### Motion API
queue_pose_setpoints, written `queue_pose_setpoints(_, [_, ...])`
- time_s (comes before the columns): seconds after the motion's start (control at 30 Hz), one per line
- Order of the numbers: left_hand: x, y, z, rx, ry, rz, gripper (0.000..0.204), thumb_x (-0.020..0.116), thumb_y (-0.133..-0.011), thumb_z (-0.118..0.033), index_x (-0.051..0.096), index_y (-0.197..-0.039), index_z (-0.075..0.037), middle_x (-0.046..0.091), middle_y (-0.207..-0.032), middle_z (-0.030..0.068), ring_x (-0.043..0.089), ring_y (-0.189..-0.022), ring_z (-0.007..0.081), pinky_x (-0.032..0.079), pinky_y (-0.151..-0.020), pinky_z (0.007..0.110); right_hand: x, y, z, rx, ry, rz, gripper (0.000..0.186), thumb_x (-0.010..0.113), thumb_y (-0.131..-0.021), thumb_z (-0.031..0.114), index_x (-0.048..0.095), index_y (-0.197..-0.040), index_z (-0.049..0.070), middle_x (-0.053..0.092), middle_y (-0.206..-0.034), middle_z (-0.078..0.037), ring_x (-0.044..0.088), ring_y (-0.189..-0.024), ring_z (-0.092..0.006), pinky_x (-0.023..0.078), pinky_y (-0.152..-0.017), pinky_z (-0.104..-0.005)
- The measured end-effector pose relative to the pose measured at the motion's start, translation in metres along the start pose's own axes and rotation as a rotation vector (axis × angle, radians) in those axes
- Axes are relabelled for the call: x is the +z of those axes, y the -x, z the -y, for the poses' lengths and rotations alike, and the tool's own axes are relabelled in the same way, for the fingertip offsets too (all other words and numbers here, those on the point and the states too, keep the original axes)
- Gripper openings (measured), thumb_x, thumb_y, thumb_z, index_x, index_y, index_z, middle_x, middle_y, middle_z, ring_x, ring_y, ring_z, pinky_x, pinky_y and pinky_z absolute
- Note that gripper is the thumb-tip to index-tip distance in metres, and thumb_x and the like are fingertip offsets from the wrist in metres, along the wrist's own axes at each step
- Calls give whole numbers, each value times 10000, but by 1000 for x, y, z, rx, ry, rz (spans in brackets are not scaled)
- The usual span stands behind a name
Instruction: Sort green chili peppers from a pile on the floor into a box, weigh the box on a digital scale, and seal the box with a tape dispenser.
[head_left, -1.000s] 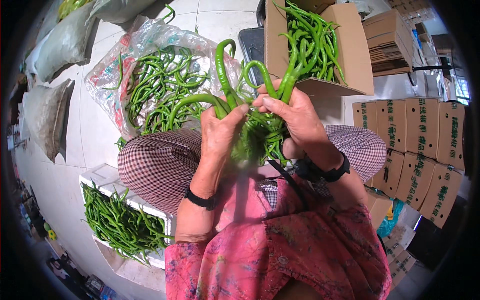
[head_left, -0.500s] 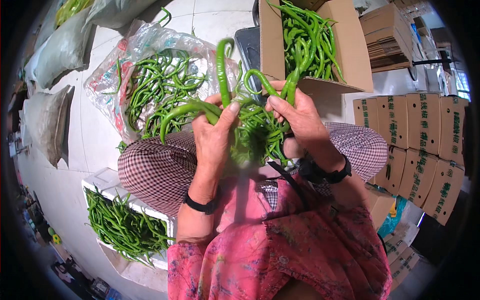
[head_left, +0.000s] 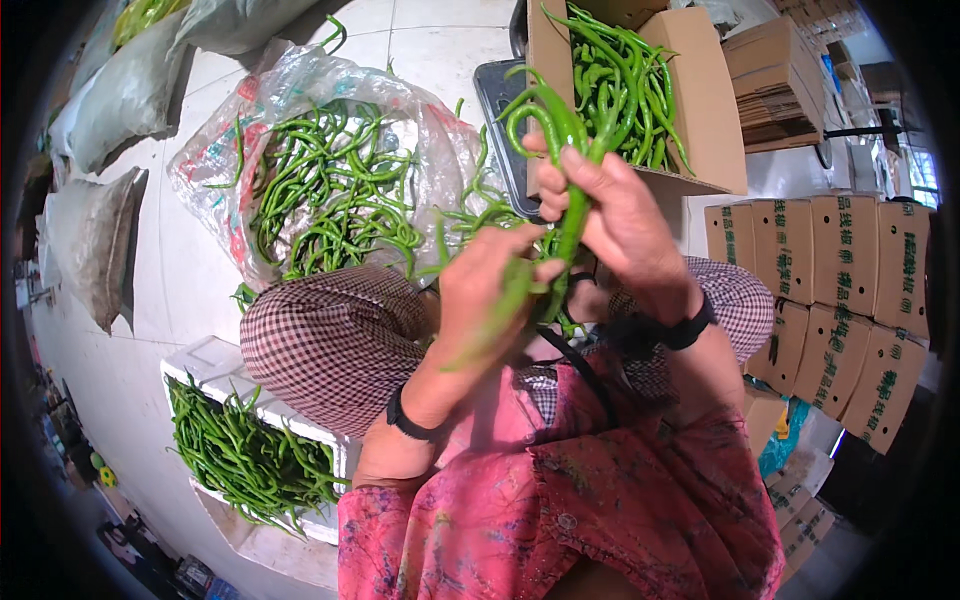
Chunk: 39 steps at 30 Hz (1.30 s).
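Note:
My right hand is closed round an upright bunch of long green peppers, just in front of an open cardboard box holding more peppers. Lower and to its left, my left hand is curled, with a blurred green pepper at its fingers; motion smears the detail. Loose peppers lie partly hidden behind my hands. Beyond them, a spread clear plastic bag holds scattered peppers. At my left, a white foam box holds a pile of straight green peppers.
My checked-trousered knees flank my hands. Stuffed sacks lie along the left. A dark plastic tray sits beside the cardboard box. Several stacked cartons stand at right, flattened cardboard behind, tiled floor underneath.
My right hand has risen toward the cardboard box with its peppers. My left hand has swung right and down, below it, now blurred; the upright peppers it held have left its top.

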<state>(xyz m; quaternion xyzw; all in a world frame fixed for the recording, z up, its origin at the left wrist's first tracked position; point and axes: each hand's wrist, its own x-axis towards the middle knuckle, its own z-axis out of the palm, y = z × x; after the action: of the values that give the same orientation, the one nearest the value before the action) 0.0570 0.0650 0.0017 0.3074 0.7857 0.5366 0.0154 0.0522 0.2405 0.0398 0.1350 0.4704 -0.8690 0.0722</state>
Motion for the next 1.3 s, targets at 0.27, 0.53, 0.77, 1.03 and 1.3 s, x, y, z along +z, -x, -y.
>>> queue_pose_setpoints(0.27, [-31,-8,6,-606,964,-318,436,672,-873,-144,486,-1218,47,567,-787,34,520,-619,103,439,-541,232,-51,-5,78,3,-344,254,401,497,-978,168,456,-1281,-91,421,-728,5,393,-568,-55,382,-513,-195])
queue_pose_setpoints(0.53, [-20,-11,0,-682,926,-180,397,659,-862,-125,511,-1190,42,561,-774,44,516,-604,108,428,-539,236,-89,-9,155,-59,-394,338,335,498,-929,105,463,-1187,-107,420,-745,-19,398,-540,-63,406,-455,-196])
queue_pose_setpoints(0.77, [-7,-22,4,-763,922,-125,379,662,-854,-106,541,-1185,35,574,-791,40,516,-618,99,427,-549,231,-87,-17,173,-92,-491,442,205,519,-890,35,402,-1032,-56,429,-715,-55,412,-521,-89,440,-416,-230])
queue_pose_setpoints(1.03, [25,-35,-21,-611,980,100,404,695,-827,-71,571,-1202,13,593,-815,32,522,-659,88,437,-571,221,-66,-30,152,-16,-397,552,238,497,-881,63,479,-1068,-84,425,-693,-20,355,-472,-42,384,-395,-188])
queue_pose_setpoints(1.3, [33,-41,-30,-643,1084,-38,307,702,-843,-70,601,-1122,10,639,-829,62,576,-690,101,480,-619,239,-46,-29,124,16,-223,381,156,593,-808,77,467,-878,17,371,-612,-2,338,-482,-77,386,-434,-222])
